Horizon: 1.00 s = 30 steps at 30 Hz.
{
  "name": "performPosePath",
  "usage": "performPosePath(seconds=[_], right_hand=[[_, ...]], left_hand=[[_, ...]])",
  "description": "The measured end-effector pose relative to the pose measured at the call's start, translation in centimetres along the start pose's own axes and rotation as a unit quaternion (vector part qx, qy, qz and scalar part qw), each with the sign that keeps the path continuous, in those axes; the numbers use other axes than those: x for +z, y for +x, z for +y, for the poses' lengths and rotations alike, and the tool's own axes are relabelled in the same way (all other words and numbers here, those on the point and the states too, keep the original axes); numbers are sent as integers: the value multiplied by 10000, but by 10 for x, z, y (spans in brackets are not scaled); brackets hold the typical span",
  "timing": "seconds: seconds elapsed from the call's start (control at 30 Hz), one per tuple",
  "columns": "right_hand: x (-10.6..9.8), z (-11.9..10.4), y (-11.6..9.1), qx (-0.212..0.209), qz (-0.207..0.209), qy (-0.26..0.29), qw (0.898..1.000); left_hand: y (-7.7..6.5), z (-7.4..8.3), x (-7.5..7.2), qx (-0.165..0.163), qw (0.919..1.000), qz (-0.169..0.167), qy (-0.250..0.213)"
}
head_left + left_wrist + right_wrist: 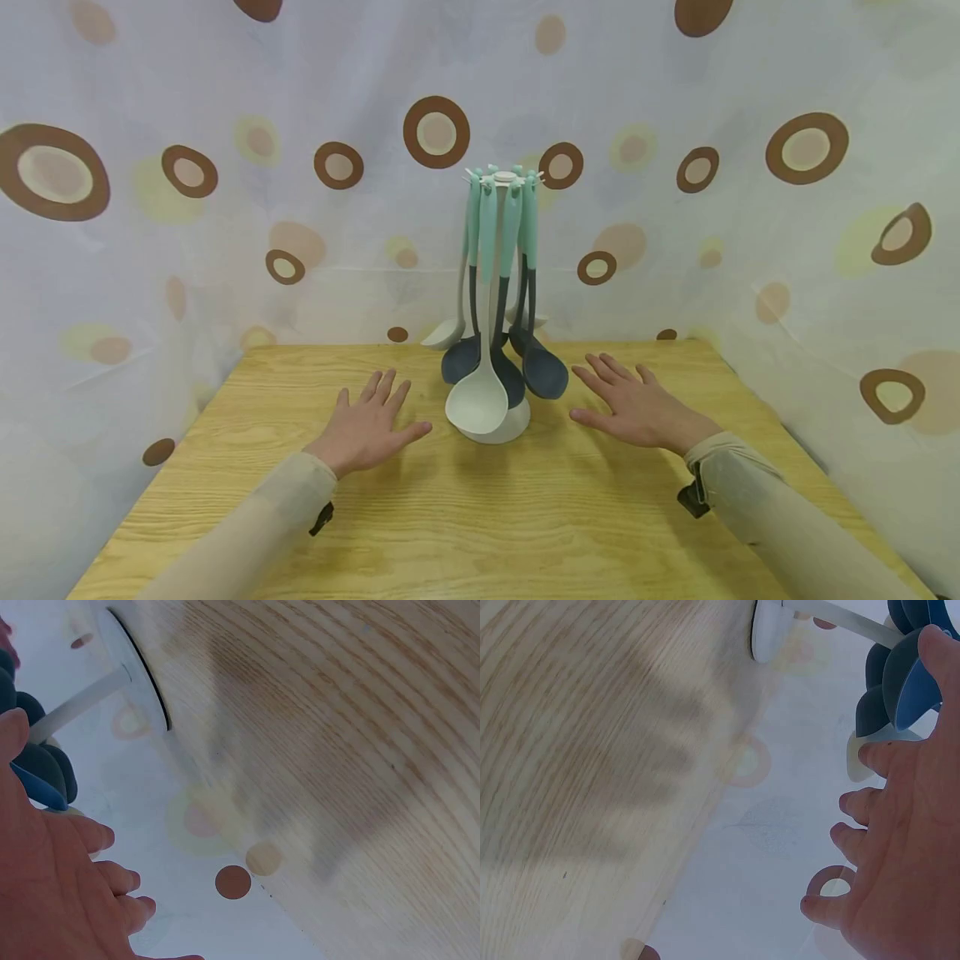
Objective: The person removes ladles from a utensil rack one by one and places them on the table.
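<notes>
A utensil stand with a white round base (517, 427) stands upright at the middle of the table. Several kitchen utensils with mint-green handles hang from its top (505, 177). Foremost is a white ladle (477, 402); dark blue utensil heads, one a spoon-like head (545, 372), hang around it. To the left of the stand, my left hand (367, 429) is spread, palm down, holding nothing. On the other side my right hand (637, 407) is likewise spread and free, its fingertips close to the dark blue head. Both wrist views show each hand apart from the stand's base.
The stand rests on a light wooden table (420, 533). A pale curtain (360, 75) with brown and beige circles hangs behind the table and along both sides. Dark straps (693, 497) sit at both wrists.
</notes>
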State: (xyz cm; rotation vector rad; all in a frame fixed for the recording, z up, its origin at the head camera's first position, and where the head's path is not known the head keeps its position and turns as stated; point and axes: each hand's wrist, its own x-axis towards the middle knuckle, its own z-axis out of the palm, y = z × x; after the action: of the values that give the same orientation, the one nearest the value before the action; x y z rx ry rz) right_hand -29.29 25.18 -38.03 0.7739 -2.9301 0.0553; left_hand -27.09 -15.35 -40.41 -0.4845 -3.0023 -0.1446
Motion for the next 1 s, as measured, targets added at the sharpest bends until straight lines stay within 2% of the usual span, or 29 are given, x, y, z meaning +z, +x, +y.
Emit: performPosePath(seconds=[0.23, 0.33, 0.43, 0.53, 0.6, 0.73, 1.0], right_hand=[[0, 0, -1, -22, 78, -7, 10000], [1, 0, -1, -82, 223, -31, 9997], [0, 1, -2, -222, 470, -109, 9986], [-1, 1, -2, -385, 750, -159, 9963], [-2, 0, -1, -483, 906, -160, 9946], [-3, -2, 1, -597, 1000, -127, 9931], [-4, -16, 0, -802, 973, -210, 9918]], left_hand=[[1, -1, 1, 36, 9999, 102, 0], [3, -2, 1, 139, 9991, 394, -76], [7, -1, 0, 214, 9951, 908, -316], [12, 4, -4, 224, 9876, 1369, -738], [16, 11, -10, 207, 9817, 1552, -1081], [27, 27, -22, 270, 9686, 1782, -1712], [58, 59, -48, 729, 9375, 2107, -2672]])
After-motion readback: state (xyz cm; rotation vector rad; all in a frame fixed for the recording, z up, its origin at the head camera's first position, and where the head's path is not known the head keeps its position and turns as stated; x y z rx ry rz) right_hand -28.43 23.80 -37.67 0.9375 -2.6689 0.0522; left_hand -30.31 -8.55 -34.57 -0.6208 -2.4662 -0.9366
